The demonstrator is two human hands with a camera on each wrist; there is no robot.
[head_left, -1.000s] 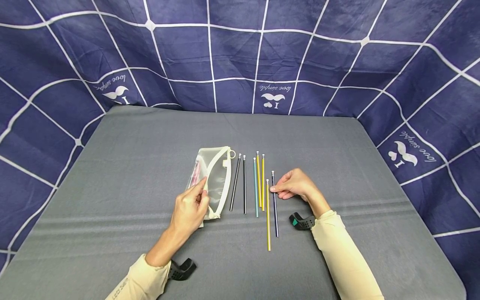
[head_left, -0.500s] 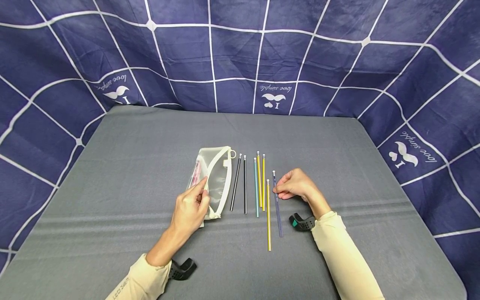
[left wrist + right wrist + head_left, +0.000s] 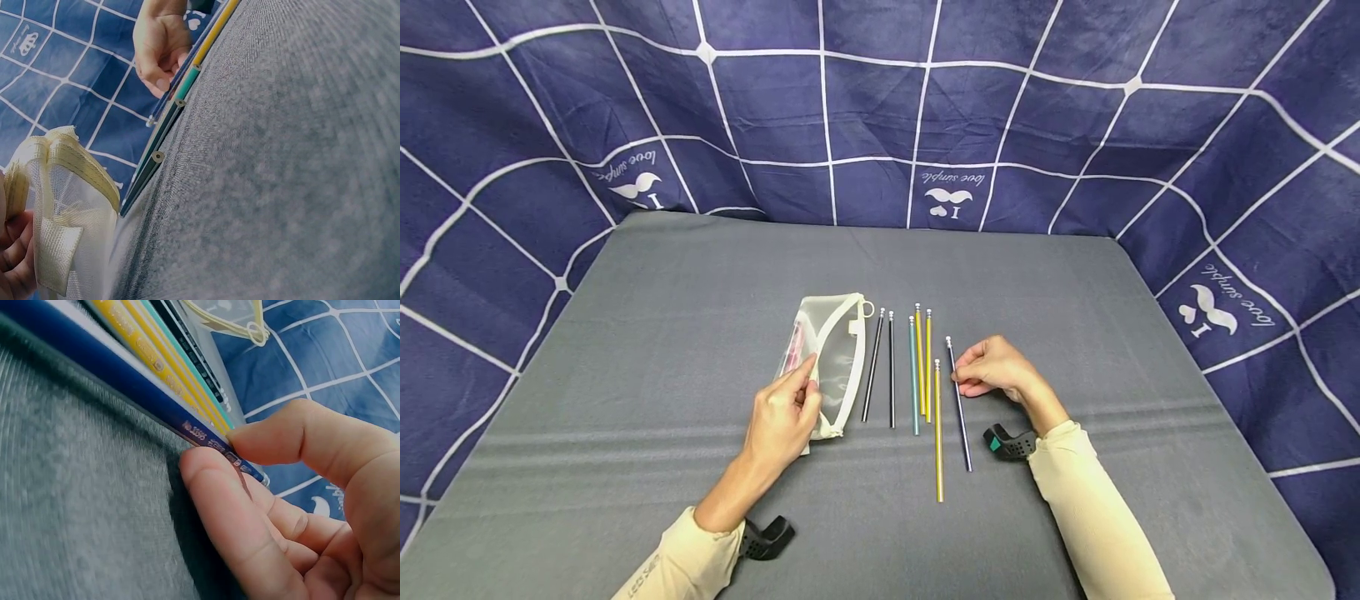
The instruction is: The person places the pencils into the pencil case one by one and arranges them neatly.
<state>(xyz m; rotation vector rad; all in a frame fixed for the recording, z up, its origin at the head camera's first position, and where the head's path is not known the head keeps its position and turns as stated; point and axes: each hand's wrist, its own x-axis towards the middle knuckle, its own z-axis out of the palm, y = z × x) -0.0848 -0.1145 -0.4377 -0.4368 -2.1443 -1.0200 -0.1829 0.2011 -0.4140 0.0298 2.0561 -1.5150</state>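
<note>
My left hand (image 3: 782,421) pinches the near side of a translucent pencil pouch (image 3: 842,379) with a cream zipper edge, its mouth spread apart. Something pink shows through the pouch wall. Between thumb and fingertips, my right hand (image 3: 996,367) holds a dark blue pencil (image 3: 963,425) near its eraser end. In the right wrist view this blue pencil (image 3: 125,378) slants across the cloth, with a shadow below it. Just left of it lies a yellow pencil (image 3: 938,442), closer to me than the others.
Between pouch and right hand lie a teal pencil (image 3: 914,379), a pair of yellow pencils (image 3: 928,375) and two black pencils (image 3: 892,375), roughly parallel. Grey cloth (image 3: 700,275) covers the table. Beyond its far edge hangs a blue checked curtain (image 3: 880,108).
The blue pencil has shifted slightly right, away from the near yellow one, and its near end has swung right. My right hand moved with it; the left stays at the pouch.
</note>
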